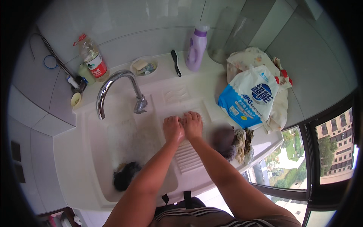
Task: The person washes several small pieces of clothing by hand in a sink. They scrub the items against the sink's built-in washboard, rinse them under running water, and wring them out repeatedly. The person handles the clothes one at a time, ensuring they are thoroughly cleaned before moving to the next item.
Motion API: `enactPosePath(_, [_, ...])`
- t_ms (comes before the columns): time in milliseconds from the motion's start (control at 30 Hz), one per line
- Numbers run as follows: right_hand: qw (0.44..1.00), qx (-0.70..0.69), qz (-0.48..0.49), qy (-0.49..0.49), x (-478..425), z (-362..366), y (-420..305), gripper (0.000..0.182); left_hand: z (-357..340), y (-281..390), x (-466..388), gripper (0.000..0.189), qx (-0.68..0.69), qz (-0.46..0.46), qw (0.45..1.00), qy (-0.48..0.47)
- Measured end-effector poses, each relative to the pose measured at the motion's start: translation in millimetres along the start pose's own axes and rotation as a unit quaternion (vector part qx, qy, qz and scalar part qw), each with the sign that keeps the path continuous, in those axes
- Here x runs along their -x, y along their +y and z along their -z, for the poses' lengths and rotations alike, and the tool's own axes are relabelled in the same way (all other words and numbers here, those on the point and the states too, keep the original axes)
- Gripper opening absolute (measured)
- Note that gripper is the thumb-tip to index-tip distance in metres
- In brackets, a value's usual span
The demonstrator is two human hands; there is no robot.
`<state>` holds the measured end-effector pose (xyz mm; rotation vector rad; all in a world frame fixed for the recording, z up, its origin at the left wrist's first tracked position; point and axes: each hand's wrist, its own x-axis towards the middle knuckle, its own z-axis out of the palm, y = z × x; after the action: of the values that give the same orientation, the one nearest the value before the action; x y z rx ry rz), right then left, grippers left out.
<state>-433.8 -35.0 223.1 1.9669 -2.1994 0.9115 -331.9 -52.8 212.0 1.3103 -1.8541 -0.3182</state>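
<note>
My left hand (173,130) and my right hand (193,125) press side by side at the far part of the white ridged washboard (188,159), built into the sink unit. Their fingers are curled and the skin looks wet. Whatever lies under the palms is hidden, so I cannot tell if anything is held. To the left is the sink basin (97,170), with cloudy, sudsy water (127,139) in it. A dark wet cloth item (124,177) lies in the basin's near part, partly behind my left forearm.
A chrome faucet (117,74) arches over the basin. Behind stand a plastic bottle (93,62), soap dish (144,66), black-handled brush (176,63) and purple detergent bottle (196,49). A blue-white detergent pouch (246,99) and crumpled fabrics (241,144) lie right, near the window (289,161).
</note>
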Motion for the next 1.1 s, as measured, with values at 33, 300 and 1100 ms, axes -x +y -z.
enactPosePath(33, [0.998, 0.011, 0.052, 0.014, 11, -4, 9, 0.022, 0, 1, 12, 0.019, 0.027, -0.026, 0.999, 0.03])
enactPosePath(300, [0.995, 0.038, 0.085, -0.045, 47, 12, 29, 0.049, 23, 15, 36, 0.044, -0.077, -0.039, 0.985, -0.147])
enactPosePath(1100, [0.997, -0.054, 0.039, 0.05, 6, -12, 32, 0.045, 12, 16, 6, 0.019, 0.004, -0.089, 0.996, -0.01])
